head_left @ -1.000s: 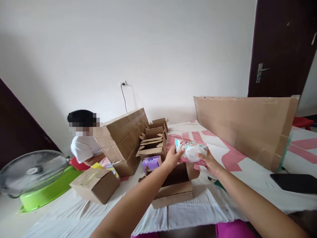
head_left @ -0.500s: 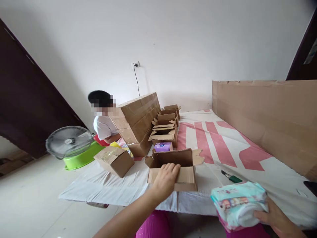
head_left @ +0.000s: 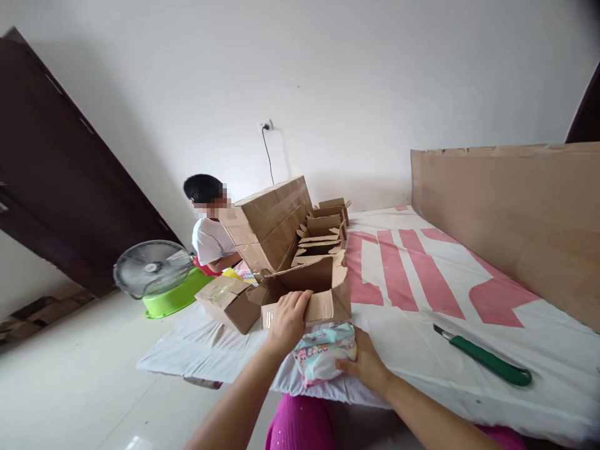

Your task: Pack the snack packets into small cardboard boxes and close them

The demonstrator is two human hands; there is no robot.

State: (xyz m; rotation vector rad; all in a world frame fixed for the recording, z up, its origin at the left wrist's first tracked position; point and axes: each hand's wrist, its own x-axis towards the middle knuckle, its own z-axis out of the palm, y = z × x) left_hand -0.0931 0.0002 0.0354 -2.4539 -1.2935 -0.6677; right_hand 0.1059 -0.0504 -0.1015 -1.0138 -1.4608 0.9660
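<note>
My left hand [head_left: 289, 319] grips the front flap of an open cardboard box [head_left: 323, 278], which is tilted up off the cloth. My right hand [head_left: 369, 364] is closed around the right side of a turquoise and pink pack of wet wipes [head_left: 323, 351] with cartoon print and a pale rounded lid. The pack is held just below the front of the box, outside it, near the table's front edge. Right of my hand lies a green utility knife [head_left: 490, 360] with its blade pointing away to the left.
A closed cardboard box [head_left: 229, 300] sits to the left. Behind stand a taped stack of boxes [head_left: 276, 225] and several open boxes [head_left: 323, 234]. A person [head_left: 210, 237] sits beyond them, near a fan [head_left: 152, 269] and green tub [head_left: 173, 303]. A cardboard sheet [head_left: 506, 206] stands at right.
My right hand has carried the pack of wet wipes left, up to the box. The box has tilted back under my left hand. The knife is now fully uncovered.
</note>
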